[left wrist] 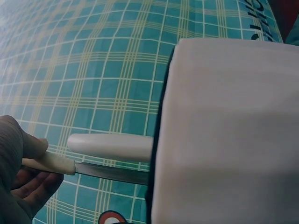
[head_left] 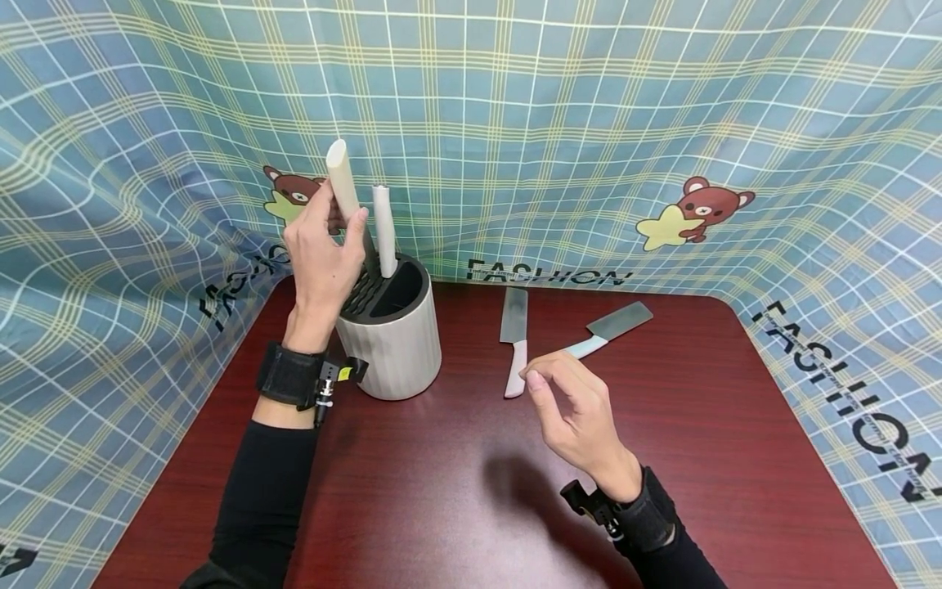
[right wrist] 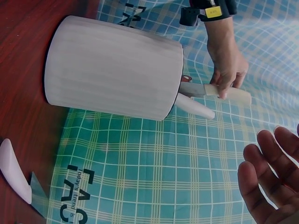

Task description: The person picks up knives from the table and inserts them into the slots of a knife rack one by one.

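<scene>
"What's in the head view?"

"The left hand (head_left: 324, 258) pinches the cream handle of a knife (head_left: 339, 172). Its blade reaches down into the slotted top of the holder (head_left: 390, 352), and a white handle (head_left: 384, 233) stands there just beside it."

"And the right hand (head_left: 577, 409)?"

"Raised over the surface (head_left: 434, 491), bare of any load, thumb and fingertips close together. A pink cleaver (head_left: 514, 315) and a blue cleaver (head_left: 621, 321) lie near it, blades pointing away from the person."

"The left wrist view?"

"Thumb on one side of the knife's handle, fingers on the other. A stretch of blade shows between handle and holder."

"Right wrist?"

"The same grip, across the holder. The right hand's fingers are loosely bent, slightly spread, with nothing in them. One cleaver's handle shows low on the left."
</scene>
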The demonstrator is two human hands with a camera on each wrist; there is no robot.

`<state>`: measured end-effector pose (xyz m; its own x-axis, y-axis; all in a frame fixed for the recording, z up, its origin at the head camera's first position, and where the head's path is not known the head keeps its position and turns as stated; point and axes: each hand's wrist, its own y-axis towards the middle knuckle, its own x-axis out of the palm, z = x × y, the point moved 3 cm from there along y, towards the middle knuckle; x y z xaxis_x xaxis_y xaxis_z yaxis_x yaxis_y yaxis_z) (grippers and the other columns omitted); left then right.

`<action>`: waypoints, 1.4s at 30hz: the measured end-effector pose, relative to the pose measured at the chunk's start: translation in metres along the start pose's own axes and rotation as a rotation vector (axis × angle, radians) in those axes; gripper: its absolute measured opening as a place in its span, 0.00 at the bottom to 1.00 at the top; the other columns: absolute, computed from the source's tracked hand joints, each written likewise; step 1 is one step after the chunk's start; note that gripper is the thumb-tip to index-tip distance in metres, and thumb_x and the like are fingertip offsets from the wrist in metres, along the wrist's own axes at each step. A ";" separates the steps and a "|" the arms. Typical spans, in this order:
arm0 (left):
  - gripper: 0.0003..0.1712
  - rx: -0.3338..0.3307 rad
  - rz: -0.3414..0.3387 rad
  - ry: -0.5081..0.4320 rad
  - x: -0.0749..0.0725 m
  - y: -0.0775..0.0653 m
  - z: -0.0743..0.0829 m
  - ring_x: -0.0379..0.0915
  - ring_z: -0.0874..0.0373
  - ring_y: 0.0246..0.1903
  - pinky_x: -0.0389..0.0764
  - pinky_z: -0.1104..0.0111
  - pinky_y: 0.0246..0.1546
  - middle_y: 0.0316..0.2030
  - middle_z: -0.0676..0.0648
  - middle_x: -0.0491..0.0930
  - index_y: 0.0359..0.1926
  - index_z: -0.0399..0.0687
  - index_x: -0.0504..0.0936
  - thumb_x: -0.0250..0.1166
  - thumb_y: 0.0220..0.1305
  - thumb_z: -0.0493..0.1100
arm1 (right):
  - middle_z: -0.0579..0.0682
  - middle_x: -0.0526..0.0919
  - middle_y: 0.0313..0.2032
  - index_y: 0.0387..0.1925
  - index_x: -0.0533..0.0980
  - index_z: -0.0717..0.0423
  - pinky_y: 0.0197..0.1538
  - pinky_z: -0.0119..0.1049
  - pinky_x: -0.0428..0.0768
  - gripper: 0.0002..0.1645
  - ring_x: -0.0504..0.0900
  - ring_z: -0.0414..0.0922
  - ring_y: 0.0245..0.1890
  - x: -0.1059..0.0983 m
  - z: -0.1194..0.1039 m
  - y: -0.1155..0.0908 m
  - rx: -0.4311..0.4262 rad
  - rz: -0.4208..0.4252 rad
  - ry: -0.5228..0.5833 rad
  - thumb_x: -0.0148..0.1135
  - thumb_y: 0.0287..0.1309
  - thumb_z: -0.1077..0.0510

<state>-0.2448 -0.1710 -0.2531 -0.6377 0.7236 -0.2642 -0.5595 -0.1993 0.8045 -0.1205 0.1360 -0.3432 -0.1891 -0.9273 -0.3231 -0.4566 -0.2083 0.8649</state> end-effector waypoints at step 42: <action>0.17 -0.087 -0.137 0.106 0.018 -0.012 -0.034 0.87 0.41 0.38 0.83 0.51 0.44 0.41 0.34 0.88 0.53 0.35 0.81 0.67 0.68 0.41 | 0.50 0.84 0.34 0.35 0.81 0.57 0.48 0.26 0.78 0.08 0.81 0.42 0.37 -0.004 0.002 -0.003 0.020 -0.003 -0.023 0.56 0.67 0.66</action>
<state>-0.2675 -0.1774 -0.2859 -0.6017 0.6752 -0.4267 -0.6860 -0.1632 0.7091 -0.1199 0.1406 -0.3449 -0.2076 -0.9191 -0.3350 -0.4743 -0.2050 0.8562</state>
